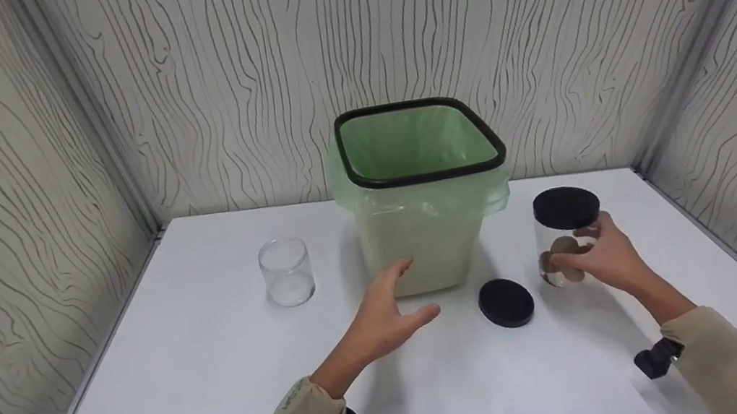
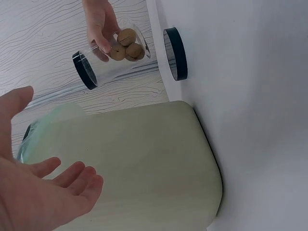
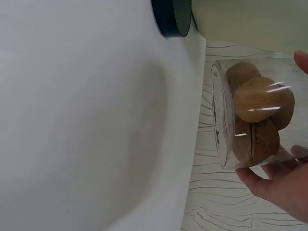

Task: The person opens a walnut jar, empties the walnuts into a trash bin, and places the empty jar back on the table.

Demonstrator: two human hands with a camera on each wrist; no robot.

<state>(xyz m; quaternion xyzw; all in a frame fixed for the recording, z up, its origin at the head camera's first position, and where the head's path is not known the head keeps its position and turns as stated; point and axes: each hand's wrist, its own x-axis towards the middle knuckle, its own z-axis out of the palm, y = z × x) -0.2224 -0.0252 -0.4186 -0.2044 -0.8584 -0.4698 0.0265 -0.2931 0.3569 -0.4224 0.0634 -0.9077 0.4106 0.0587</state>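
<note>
My right hand grips a clear jar from its right side, fingers and thumb around the wall. A black lid covers its top. Inside, several brown walnuts lie heaped at the bottom. In the right wrist view the jar's base stands off the table, its shadow falling below. My left hand is held in front of the bin, thumb and fingers spread, holding nothing. A second black lid lies on the table between the bin and the jar.
The pale bin has a green bag liner held by a black rim. Left of it stands a clear jar without a lid. Wood-grain panels enclose the white table at the back and both sides.
</note>
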